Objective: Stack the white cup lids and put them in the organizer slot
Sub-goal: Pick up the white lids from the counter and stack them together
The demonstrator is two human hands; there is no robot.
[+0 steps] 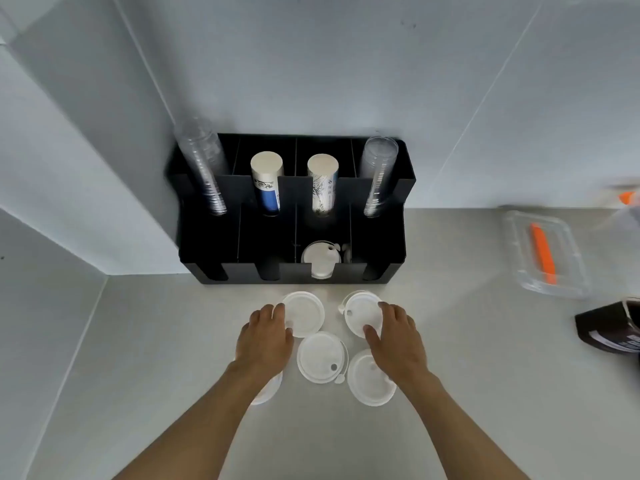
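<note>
Head view shows white cup lids (320, 357) loose on the counter (156, 341) before the black organizer (207, 244); the left hand (265, 341) pinches one lid's edge, the right hand (394, 337) spans another with fingers spread. Light, thin and probably slippery, they seem best gripped by the rims. A fifth lid lies mostly hidden under the left forearm.

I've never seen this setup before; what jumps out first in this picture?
A black organizer against the wall holds tall cup stacks, with white lids in one front slot. On the counter before it, the left hand and right hand each touch a loose white lid among five.
</note>
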